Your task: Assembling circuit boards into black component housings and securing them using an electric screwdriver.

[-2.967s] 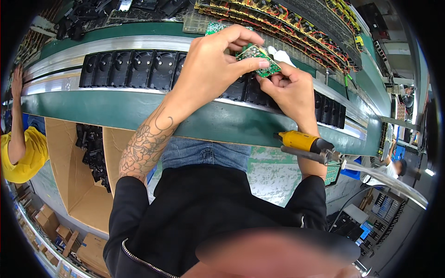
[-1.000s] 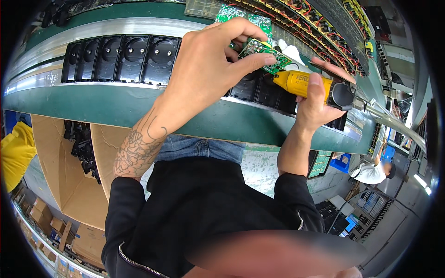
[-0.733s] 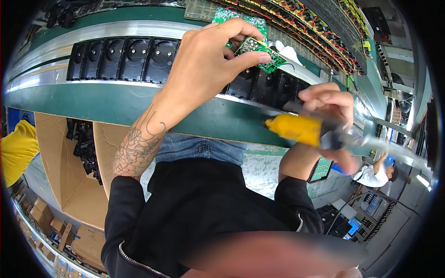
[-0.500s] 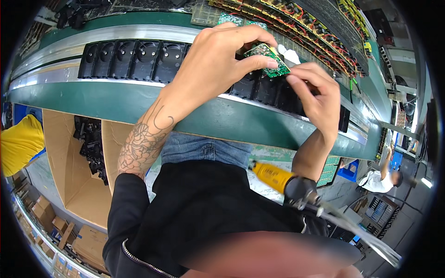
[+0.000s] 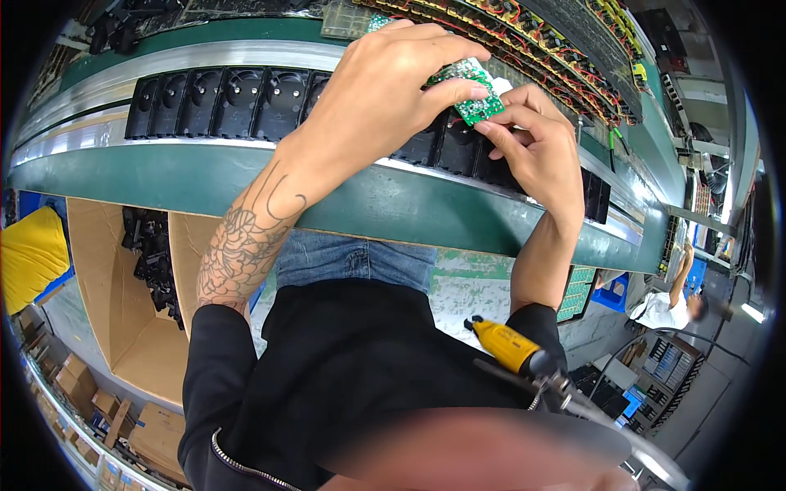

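Observation:
A small green circuit board [image 5: 479, 105] is held up above the bench between both hands, its soldered side showing. My left hand [image 5: 393, 78] grips it from the left, thumb across its face and fingers behind. At its lower right corner my right hand [image 5: 536, 147] pinches with thumb and fingertips. Below the hands runs a row of black plastic housings [image 5: 237, 100] with round hollows, the nearer ones showing small metal pins. My left forearm and hand cover part of that row. A white piece [image 5: 501, 85] shows just behind the board, partly hidden.
Stacked assemblies with yellow parts and red wires [image 5: 565, 78] fill the bench's far right. The green bench edge [image 5: 164, 170] crosses in front of me. A yellow power tool [image 5: 508, 345] hangs near my right arm. An open cardboard box [image 5: 115, 327] holds black parts; another person [image 5: 661, 311] is far right.
The board has tilted so that its soldered face shows more fully. Both hands sit slightly further left in the picture, still on the board. The hanging yellow tool has swung lower.

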Tool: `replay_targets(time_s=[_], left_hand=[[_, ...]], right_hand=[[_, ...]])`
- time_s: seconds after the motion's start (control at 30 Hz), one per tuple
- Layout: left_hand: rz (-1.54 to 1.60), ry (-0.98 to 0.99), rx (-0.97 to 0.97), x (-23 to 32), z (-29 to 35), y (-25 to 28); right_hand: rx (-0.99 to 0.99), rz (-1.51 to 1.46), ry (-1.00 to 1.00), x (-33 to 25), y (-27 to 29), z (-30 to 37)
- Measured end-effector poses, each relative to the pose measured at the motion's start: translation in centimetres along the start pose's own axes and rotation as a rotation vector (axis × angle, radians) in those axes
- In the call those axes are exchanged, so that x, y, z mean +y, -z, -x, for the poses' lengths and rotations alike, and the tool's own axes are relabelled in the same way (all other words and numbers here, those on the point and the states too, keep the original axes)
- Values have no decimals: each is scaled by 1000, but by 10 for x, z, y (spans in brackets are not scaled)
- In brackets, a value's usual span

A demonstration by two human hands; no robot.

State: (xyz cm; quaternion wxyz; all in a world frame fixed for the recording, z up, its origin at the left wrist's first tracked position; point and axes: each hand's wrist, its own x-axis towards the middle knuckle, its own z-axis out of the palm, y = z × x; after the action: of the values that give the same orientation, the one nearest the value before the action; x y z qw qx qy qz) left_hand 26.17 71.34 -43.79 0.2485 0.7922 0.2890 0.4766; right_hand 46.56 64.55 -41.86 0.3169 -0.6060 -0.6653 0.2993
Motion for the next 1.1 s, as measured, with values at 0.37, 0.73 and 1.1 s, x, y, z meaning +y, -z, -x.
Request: replay_targets(time_s=[0.37, 0.73, 1.1], left_hand=[[-33, 21, 7, -4, 5, -8], [-14, -69, 67, -10, 14, -17], [-20, -27, 52, -11, 12, -11]], right_hand=[[-21, 109, 27, -6, -2, -4], [-86, 138, 49, -4, -5, -4], [-302, -425, 456, 3, 38, 23]])
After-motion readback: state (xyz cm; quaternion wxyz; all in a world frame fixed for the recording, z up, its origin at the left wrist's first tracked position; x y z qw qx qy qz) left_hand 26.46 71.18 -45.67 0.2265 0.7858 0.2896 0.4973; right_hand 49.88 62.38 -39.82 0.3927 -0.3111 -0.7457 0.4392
